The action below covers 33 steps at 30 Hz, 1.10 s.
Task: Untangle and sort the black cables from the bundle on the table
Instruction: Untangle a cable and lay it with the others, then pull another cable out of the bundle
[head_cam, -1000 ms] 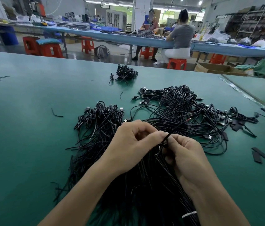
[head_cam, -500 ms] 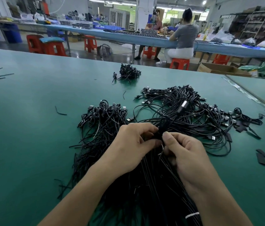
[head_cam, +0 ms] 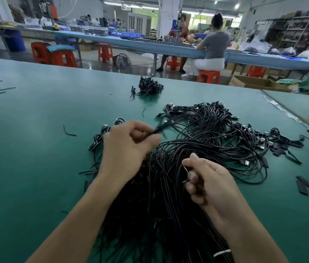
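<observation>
Hands are parting: left hand [head_cam: 125, 149] is pinching one cable [head_cam: 160, 128] free of the bundle [head_cam: 168, 209]; right hand [head_cam: 213, 184] is pinching a thin strand [head_cam: 185, 170].

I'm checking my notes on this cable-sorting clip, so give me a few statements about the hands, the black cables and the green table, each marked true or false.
1. The left hand pinches a blurred black cable end. True.
2. The right hand lies flat on the green table. False: its fingers curl round a thin strand above the big tangled bundle of black cables.
3. A small separate clump of black cables sits farther out on the table. True.
4. A white tie binds that far clump. False: it sits at the near end of the big bundle.
</observation>
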Available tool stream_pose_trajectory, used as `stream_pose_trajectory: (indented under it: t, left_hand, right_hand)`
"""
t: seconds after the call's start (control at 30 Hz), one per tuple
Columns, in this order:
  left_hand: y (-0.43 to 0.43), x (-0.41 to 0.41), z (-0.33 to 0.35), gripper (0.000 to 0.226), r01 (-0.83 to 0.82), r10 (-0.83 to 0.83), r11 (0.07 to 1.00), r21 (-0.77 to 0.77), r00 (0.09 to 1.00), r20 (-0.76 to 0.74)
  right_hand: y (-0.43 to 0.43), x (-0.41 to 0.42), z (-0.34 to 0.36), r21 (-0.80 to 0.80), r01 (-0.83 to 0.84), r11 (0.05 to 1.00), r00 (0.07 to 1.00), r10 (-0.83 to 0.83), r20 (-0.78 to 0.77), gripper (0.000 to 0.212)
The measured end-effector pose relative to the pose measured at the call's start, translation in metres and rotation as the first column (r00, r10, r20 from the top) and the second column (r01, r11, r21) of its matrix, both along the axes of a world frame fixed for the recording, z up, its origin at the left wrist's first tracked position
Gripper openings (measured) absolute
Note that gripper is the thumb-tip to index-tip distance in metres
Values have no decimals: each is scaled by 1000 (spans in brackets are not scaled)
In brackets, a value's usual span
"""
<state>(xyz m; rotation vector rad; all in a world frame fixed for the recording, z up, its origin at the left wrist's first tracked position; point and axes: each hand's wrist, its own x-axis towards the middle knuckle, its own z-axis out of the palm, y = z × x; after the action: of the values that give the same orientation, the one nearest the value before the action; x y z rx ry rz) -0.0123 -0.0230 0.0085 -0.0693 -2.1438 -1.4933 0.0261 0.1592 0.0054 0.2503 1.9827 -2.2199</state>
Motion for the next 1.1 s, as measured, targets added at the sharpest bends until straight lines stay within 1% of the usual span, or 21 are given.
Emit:
stream_pose_trajectory:
  t: [0.03, 0.07, 0.1, 0.17, 0.23, 0.27, 0.33, 0.4, 0.43, 0.5, 0.53, 0.6, 0.63, 0.67, 0.7, 0.73, 0.77, 0.83, 0.9, 1.0, 1.1]
  left_hand:
    - [-5, -5, -2, 15, -52, 50, 994, 93, 998, 31]
    - [-10, -10, -5, 15, -108, 99, 978, 178, 993, 56]
    - [-14, -14, -7, 14, -157, 142, 954, 256, 987, 78]
    - [-20, -22, -11, 14, -228, 202, 894, 385, 973, 108]
    - [-24, -30, -15, 17, -304, 283, 858, 414, 953, 113]
    - [-27, -34, -16, 20, -354, 336, 861, 366, 935, 115]
    - [-30, -41, -20, 24, -436, 420, 881, 186, 900, 120]
    - [-31, -43, -23, 17, -431, 430, 902, -36, 888, 164]
    - [-28, -42, -24, 17, -392, 418, 907, -154, 883, 214]
    - [-18, -36, -24, 39, -314, 432, 873, -373, 852, 296]
    - [-12, -31, -23, 46, -319, 463, 836, -447, 847, 262]
    - [-1, -19, -19, 42, -391, 475, 755, -526, 880, 28]
    - [5, -15, -17, 33, -413, 441, 729, -545, 893, -87]
    - [9, -12, -15, 23, -410, 398, 715, -567, 905, -152]
    - [12, -9, -12, 14, -370, 356, 712, -597, 923, -148]
    - [15, -9, -10, 12, -300, 331, 705, -643, 941, -76]
    - [17, -10, -10, 19, -218, 334, 674, -705, 942, 27]
    - [20, -12, -14, 38, -53, 395, 568, -821, 893, 216]
    - [20, -14, -18, 43, 5, 429, 519, -854, 863, 266]
    - [21, -16, -22, 32, -44, 405, 524, -851, 891, 203]
    - [25, -17, -21, 23, -111, 376, 650, -752, 907, 191]
  right_hand:
    - [3, 0, -2, 198, 25, 980, 997, -10, -78, 19]
    - [5, -1, -5, 397, 66, 916, 988, -4, -155, 18]
    - [8, -1, -9, 557, 109, 824, 976, 19, -218, 17]
    - [9, 1, -15, 742, 131, 658, 965, 87, -248, 13]
    - [5, 4, -21, 824, 79, 561, 971, 144, -191, 11]
    - [2, 6, -23, 852, 55, 521, 973, 164, -163, 14]
    - [-5, 10, -24, 900, 53, 433, 970, 191, -149, 23]
    - [-11, 13, -25, 934, 85, 346, 961, 219, -168, 31]
    - [-13, 14, -25, 944, 96, 315, 957, 232, -175, 32]
    - [-15, 15, -25, 950, 102, 296, 954, 240, -178, 30]
    - [-15, 15, -24, 948, 104, 299, 954, 241, -181, 27]
    - [-14, 15, -24, 948, 113, 298, 952, 242, -189, 21]
    - [-13, 14, -24, 949, 115, 295, 951, 242, -191, 19]
    - [-13, 14, -25, 949, 116, 294, 951, 243, -191, 18]
    - [-13, 13, -25, 948, 115, 296, 951, 243, -191, 17]
    - [-12, 13, -25, 948, 111, 300, 951, 243, -189, 17]
    - [-12, 13, -25, 946, 108, 304, 952, 243, -187, 17]
    - [-10, 13, -24, 942, 103, 318, 953, 238, -185, 18]
    - [-10, 12, -24, 936, 100, 337, 955, 230, -185, 18]
    - [-10, 12, -25, 930, 92, 355, 957, 227, -182, 19]
    - [-9, 11, -26, 925, 81, 372, 962, 213, -170, 20]
